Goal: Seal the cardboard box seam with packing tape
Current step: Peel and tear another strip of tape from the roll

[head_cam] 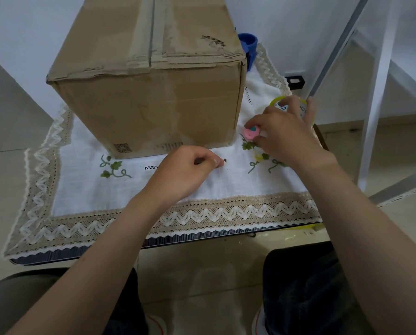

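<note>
Two hands over bench: right hand grips yellow-cored tape roll beside box; left hand loosely fisted, empty, before it. Worn cardboard box, top seam closed over old tape, on lace-trimmed embroidered cloth; tiled floor, white walls.

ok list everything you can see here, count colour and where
box: one, brown cardboard, flaps closed, standing on the cloth at the middle of the table
cloth: one, white with beige lace border and green embroidery, covering the table
tape roll: one, yellow-rimmed, right of the box, under the right hand
pink object: one, small, pink with a blue spot, beside the box's near right corner, at the right hand's fingers
blue object: one, behind the box's right side, mostly hidden
left hand: loosely curled, resting on the cloth in front of the box
right hand: reaching over the tape roll; grip unclear
</note>
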The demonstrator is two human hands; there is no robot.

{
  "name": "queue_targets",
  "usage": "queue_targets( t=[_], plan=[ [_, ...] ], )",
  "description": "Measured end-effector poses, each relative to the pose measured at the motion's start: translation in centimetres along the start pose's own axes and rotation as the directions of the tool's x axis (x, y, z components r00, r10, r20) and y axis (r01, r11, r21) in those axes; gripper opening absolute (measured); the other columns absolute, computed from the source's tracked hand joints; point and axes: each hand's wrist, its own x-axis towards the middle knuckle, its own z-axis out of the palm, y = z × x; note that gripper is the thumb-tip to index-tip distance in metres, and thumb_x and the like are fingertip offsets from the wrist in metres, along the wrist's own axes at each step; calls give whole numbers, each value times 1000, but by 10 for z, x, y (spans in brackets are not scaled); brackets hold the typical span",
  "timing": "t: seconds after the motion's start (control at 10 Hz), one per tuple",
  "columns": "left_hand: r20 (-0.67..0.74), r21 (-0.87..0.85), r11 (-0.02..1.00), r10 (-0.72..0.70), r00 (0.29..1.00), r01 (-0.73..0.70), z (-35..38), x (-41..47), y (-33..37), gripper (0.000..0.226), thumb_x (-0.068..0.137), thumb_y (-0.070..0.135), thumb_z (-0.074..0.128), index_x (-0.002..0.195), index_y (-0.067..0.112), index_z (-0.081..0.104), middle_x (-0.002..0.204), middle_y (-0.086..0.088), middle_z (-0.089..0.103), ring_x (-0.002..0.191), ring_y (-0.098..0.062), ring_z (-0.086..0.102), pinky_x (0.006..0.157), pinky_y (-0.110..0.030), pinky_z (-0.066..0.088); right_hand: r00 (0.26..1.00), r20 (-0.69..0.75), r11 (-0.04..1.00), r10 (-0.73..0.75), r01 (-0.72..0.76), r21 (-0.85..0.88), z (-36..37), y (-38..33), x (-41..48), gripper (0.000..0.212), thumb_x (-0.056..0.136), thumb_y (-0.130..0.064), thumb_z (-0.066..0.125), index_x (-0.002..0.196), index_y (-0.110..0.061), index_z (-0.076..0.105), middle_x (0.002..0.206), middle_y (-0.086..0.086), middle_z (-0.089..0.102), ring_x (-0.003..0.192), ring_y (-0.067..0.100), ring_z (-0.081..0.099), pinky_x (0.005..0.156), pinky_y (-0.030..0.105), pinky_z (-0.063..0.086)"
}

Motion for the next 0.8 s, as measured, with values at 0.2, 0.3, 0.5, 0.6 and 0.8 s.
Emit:
queue_targets(
  t=[0.2,0.3,0.5,0.6,0.8],
  plan=[
    [6,5,1000,8,1000,-8,0,0,-2,22,102,32,58,103,31,80,112,22,76,105,9,64,86,-16,46,1000,-22,997,-20,22,80,2,-2,1,13,94,-35,72,102,-45,75,112,-17,71,140,35,32,117,70,-1],
    [5,10,1000,8,1000,-8,0,1,-2,22,102,31,59,104,31,80,112,21,76,105,10,64,86,-15,45,999,-24,995,-30,32,91,3,-2,1,15,96,-31,71,100,-44,76,114,-18,72,140,34,34,118,70,4],
    [12,14,1000,-4,1000,4,-1,0,-2,22,103,32,58,104,31,80,112,23,75,104,9,65,84,-18,47,998,-31,991,-49,52,125,6,1,3,10,97,-36,69,100,-42,77,112,-17,73,135,34,34,115,64,16],
    [2,26,1000,-2,1000,1,-1,-1,-1,22,102,33,58,102,33,80,110,22,76,102,0,69,92,-29,54,999,-18,990,-47,49,134,6,1,4,13,96,-29,71,102,-40,77,116,-15,73,132,35,34,113,66,20],
    [-39,13,1000,23,999,-22,-8,-3,2,21,102,33,59,96,35,79,100,11,79,102,-16,73,97,-45,56,998,-25,984,-50,53,168,0,-8,5,24,94,-19,69,98,-41,77,127,-18,66,132,34,34,112,65,23]
  ],
)
